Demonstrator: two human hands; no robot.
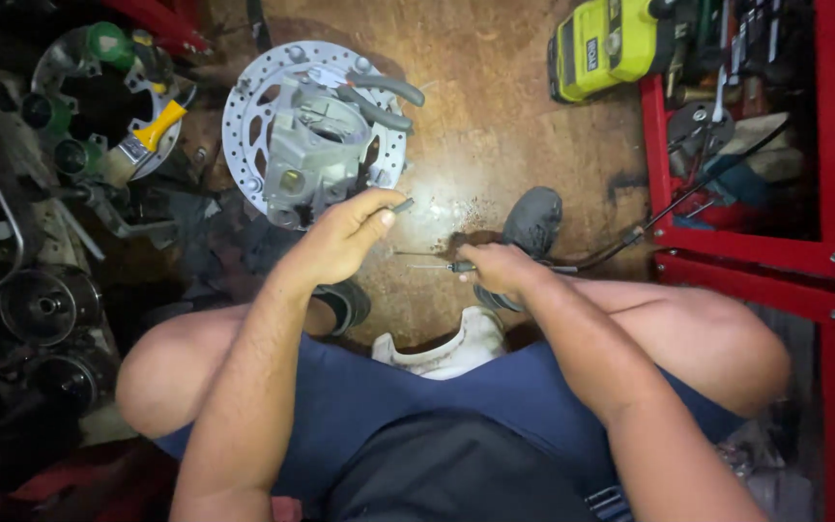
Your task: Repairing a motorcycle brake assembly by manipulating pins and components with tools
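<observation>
Seen from above, a seated person worked over a brown floor; the left hand was curled shut, pinching a small dark fitting just in front of a drilled brake disc; the right hand was closed around a black cable whose thin inner wires poked leftward; the step looked like cable fitting, calling next for careful alignment.

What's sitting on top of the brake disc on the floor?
On the brake disc lies a grey cast metal part, with pliers resting across its top edge. The disc's centre and much of its right half are covered, so nothing beneath the casting can be seen.
</observation>
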